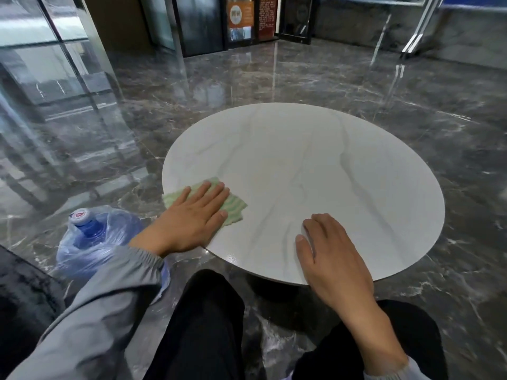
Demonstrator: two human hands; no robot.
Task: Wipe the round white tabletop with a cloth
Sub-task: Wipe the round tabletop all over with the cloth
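Dark marble floor point(274, 78) around round white table point(329, 160) — left hand point(192, 218) flat, fingers straight, pressing green cloth point(236, 208) at near-left edge; right hand point(337, 259) relaxed, palm down, resting on near edge.

The left hand point(192, 219) hides most of the cloth point(235, 207) (poster point(241, 15) lettering too small to read).

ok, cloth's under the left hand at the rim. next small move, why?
Probably slide the left hand and cloth rightward across the tabletop: the hand lies flat on the cloth at the left rim, and most of the surface lies beyond it.
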